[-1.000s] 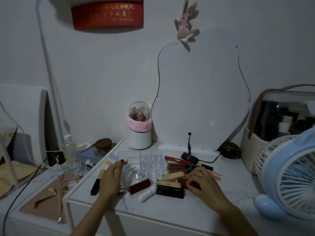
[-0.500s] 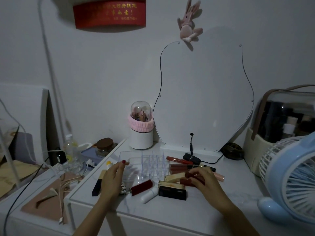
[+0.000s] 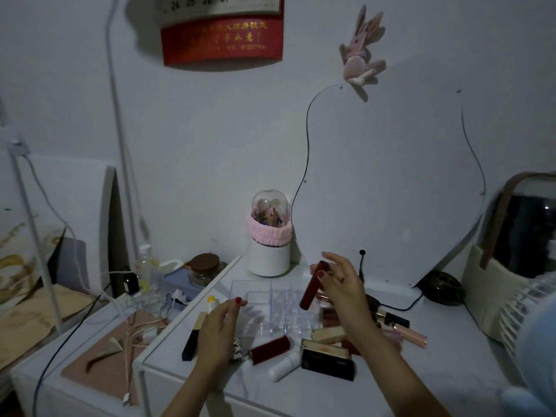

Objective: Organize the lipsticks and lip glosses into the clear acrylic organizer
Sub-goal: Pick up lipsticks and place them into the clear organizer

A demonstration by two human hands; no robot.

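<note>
My right hand (image 3: pixel 343 284) pinches a dark red lipstick tube (image 3: pixel 313 286) and holds it tilted in the air, just above the right side of the clear acrylic organizer (image 3: pixel 264 305). My left hand (image 3: pixel 218 332) rests against the organizer's left front corner, fingers relaxed. On the white table lie several more tubes: a dark red lipstick (image 3: pixel 270 350), a white tube (image 3: pixel 284 367), a black and gold box (image 3: pixel 328 359), a pink lip gloss (image 3: pixel 412 338), a black and gold lipstick (image 3: pixel 194 337) and a yellow-capped balm (image 3: pixel 212 303).
A white brush holder with a clear dome (image 3: pixel 269 236) and a curved mirror (image 3: pixel 391 182) stand behind the organizer. A cosmetics case (image 3: pixel 517 260) and a blue fan (image 3: pixel 529 320) crowd the right side. Cables (image 3: pixel 141 329), a bottle (image 3: pixel 146 267) and a jar (image 3: pixel 207 269) fill the lower shelf at left.
My right hand lifted the dark red lipstick from the pile and raised it up and left over the organizer. My left hand stayed by the organizer's corner.
</note>
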